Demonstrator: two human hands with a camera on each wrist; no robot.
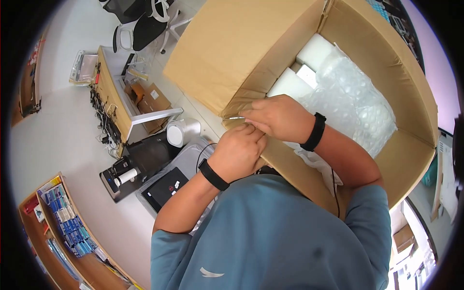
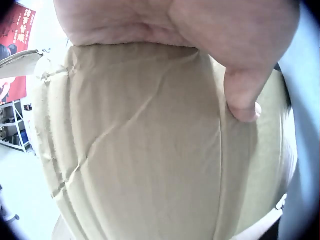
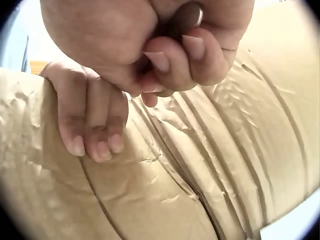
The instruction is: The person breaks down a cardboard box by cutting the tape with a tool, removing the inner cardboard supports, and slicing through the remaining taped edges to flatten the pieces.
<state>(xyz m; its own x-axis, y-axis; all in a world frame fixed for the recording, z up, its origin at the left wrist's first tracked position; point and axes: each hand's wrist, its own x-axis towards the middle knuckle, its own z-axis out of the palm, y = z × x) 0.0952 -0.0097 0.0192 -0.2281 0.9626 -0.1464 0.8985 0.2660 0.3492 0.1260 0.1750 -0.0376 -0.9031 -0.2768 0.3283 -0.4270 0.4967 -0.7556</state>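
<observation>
A large cardboard box (image 1: 212,48) stands open in front of the person. The left hand (image 1: 239,150) grips its near edge: in the left wrist view the thumb of this hand (image 2: 175,25) lies on the creased cardboard (image 2: 150,135), and in the right wrist view its fingers (image 3: 97,125) hang over the other side. Just beside it, the right hand (image 1: 282,118) curls round a slim tool, whose silver end (image 1: 235,117) points left at the box corner. A rounded dark end of the tool (image 3: 187,19) shows inside the right hand (image 3: 150,45). Its full shape is hidden.
Inside the box lie white foam blocks (image 1: 290,84) and bubble wrap (image 1: 348,92). Left of the box are a grey case with a black laptop (image 1: 166,188), a white cylinder (image 1: 182,133) and a desk (image 1: 113,92). A bookshelf (image 1: 72,222) stands at lower left, chairs (image 1: 145,31) at the top.
</observation>
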